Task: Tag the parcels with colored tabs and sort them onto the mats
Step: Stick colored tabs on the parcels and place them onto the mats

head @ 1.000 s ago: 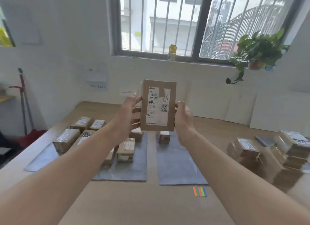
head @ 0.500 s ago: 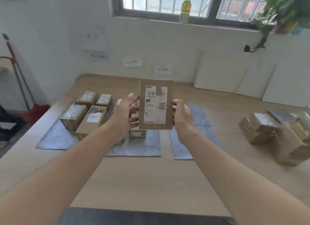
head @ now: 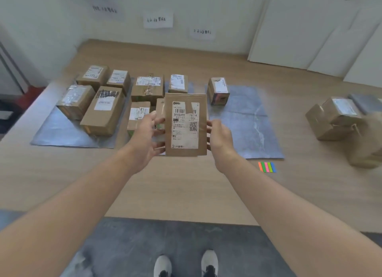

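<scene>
I hold a flat brown cardboard parcel (head: 186,125) upright in front of me, its white shipping label facing me. My left hand (head: 147,138) grips its left edge and my right hand (head: 219,140) grips its right edge. Below it lie three grey mats: the left mat (head: 51,130) carries several boxes, the middle mat (head: 191,86) carries several more, mostly hidden by the parcel, and the right mat (head: 248,122) carries one small box (head: 218,91). A strip of colored tabs (head: 267,167) lies on the table just in front of the right mat.
A pile of unsorted brown parcels (head: 341,119) sits at the table's right side. Paper signs (head: 158,19) hang on the wall behind the mats. White boards (head: 299,33) lean against the wall at the right. The table's near edge (head: 182,221) and my shoes (head: 209,262) show below.
My view has tilted down from the window to the table and floor. The parcel stays held in both hands, now lower over the mats.
</scene>
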Available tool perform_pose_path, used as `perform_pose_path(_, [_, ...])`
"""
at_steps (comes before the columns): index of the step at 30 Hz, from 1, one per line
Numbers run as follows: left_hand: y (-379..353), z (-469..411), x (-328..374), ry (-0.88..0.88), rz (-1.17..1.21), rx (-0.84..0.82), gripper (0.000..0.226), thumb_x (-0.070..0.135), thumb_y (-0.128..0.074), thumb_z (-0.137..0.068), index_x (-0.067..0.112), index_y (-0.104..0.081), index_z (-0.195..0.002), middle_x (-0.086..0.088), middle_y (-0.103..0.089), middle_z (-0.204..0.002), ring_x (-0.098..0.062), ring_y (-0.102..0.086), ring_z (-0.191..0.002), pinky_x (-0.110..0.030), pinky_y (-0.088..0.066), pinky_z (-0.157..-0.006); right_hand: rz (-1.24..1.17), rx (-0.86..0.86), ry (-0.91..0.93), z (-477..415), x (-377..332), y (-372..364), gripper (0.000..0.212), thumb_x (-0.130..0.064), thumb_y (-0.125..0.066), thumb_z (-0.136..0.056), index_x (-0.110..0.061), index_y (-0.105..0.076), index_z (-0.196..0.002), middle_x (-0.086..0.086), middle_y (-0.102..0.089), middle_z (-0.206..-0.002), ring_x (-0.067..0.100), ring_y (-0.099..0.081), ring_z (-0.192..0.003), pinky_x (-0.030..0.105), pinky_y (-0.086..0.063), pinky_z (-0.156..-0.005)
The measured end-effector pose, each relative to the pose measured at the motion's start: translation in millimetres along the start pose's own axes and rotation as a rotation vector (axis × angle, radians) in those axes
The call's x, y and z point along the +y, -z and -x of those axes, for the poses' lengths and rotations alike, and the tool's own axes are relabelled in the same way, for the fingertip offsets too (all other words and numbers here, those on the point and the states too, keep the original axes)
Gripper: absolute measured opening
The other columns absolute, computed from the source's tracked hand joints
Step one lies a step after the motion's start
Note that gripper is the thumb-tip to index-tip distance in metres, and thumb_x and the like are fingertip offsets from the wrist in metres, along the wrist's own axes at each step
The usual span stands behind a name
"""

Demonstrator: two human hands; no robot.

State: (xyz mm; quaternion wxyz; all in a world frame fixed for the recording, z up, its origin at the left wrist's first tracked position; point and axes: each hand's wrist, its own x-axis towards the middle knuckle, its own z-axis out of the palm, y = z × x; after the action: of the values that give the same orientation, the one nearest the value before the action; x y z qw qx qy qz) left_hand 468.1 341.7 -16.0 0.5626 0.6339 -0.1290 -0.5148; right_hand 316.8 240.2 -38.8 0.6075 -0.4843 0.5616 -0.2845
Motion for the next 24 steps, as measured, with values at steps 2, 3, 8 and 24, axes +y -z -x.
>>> perform_pose_path(2, [0.4,-5.9,-13.2,0.02,-0.006,0.006,0.047,0.055,-0.034,-0.103,0.024,-0.066,-0.118,-0.008,-0.067,-0.117,-0.034,-0.068,-0.109,-0.048,-0.053,-0.096,0.013,0.007,-0.03,-3.0,15.0,2.1,0.055,-0.05,-0.038,-0.074,-0.016,-0.073,-0.101,0.008,-0.078,-0.102,0.039,-0.07,-0.106,0.057,-0.054,-0.097])
perform_pose_path(3, [0.7,-8.6,-20.2,0.031,-0.011,0.007,0.047,0.056,-0.034,-0.103,0.024,-0.066,-0.118,-0.008,-0.067,-0.117,-0.034,-0.068,-0.109,-0.049,-0.053,-0.098,0.019,0.009,-0.044,-4.0,21.5,3.3,0.054,-0.05,-0.038,-0.074,-0.018,-0.074,-0.1,0.006,-0.079,-0.101,0.037,-0.071,-0.105,0.057,-0.054,-0.098])
perform_pose_path(8, [2.9,-24.0,-58.1,0.101,-0.017,-0.003,0.048,0.056,-0.034,-0.103,0.025,-0.062,-0.127,-0.011,-0.066,-0.125,-0.037,-0.068,-0.111,-0.052,-0.049,-0.105,0.041,0.019,-0.104,-9.1,54.8,8.3,0.05,-0.048,-0.038,-0.074,-0.02,-0.074,-0.095,0.003,-0.079,-0.101,0.035,-0.071,-0.105,0.054,-0.054,-0.098])
perform_pose_path(24, [9.3,-50.2,-148.0,0.314,-0.091,-0.038,0.053,0.061,-0.035,-0.1,0.03,-0.058,-0.137,-0.009,-0.063,-0.131,-0.037,-0.068,-0.113,-0.048,-0.051,-0.103,0.139,0.032,-0.258,-27.1,168.2,16.6,0.09,-0.085,-0.023,-0.067,-0.034,-0.073,-0.122,-0.01,-0.074,-0.121,0.02,-0.065,-0.12,0.046,-0.046,-0.111])
